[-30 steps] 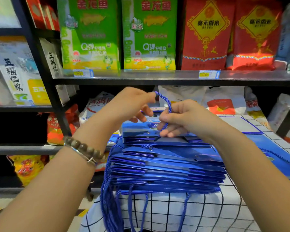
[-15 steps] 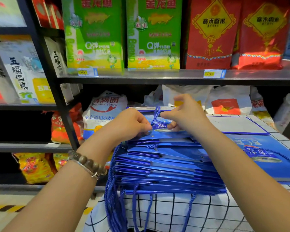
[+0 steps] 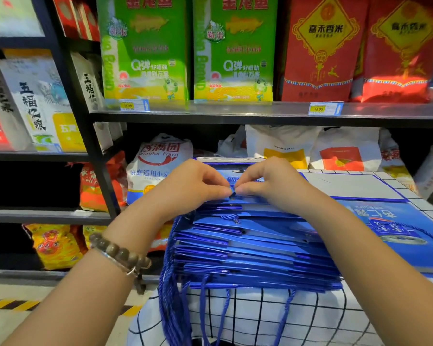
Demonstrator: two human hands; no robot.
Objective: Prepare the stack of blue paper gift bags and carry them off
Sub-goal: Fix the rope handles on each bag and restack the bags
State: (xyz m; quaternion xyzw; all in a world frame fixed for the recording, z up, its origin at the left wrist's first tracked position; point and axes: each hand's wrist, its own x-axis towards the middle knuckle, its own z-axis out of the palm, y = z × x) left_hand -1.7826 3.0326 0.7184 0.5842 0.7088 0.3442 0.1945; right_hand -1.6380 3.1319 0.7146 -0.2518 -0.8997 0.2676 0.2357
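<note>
Many flat blue paper gift bags (image 3: 255, 248) in one stack, glossy, folded edges stepped toward the viewer; stack lies on a white checked cloth (image 3: 310, 318) before stocked shelves (image 3: 235, 113); blue rope handles (image 3: 170, 283) hang off its near and left edges; left hand (image 3: 185, 188) and right hand (image 3: 273, 183) meet on top, fingertips of both pinching a short blue cord (image 3: 233, 194); beaded bracelet (image 3: 120, 253) on left wrist.
</note>
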